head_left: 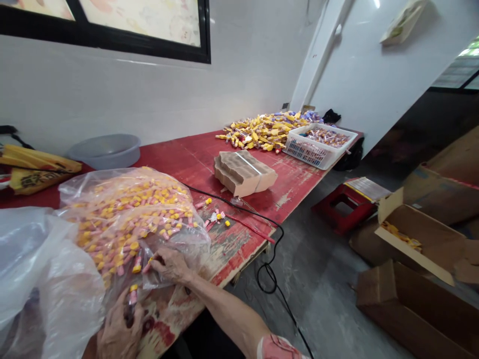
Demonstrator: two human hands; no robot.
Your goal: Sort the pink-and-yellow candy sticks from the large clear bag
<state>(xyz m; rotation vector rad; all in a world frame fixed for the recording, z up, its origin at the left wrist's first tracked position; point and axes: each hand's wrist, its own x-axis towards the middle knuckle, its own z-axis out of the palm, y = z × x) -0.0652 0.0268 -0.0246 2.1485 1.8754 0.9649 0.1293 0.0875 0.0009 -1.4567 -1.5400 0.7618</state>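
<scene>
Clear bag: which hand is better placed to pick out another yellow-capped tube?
Probably the right hand: it is at the near side of the clear bag, beside several tubes, though whether it already pinches one is unclear. The left hand seems occupied, with a yellow-capped tube upright in its grip.

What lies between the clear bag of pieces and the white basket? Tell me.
In the head view, the strapped cardboard bundle lies between the clear bag and the white basket, with the black cable nearer the bag.

L hand (121, 326) btm left, curled, thumb opp. fingers; R hand (172, 264) lower L of ctr, pinching; R forearm (228, 306) slants to btm ctr.
</scene>
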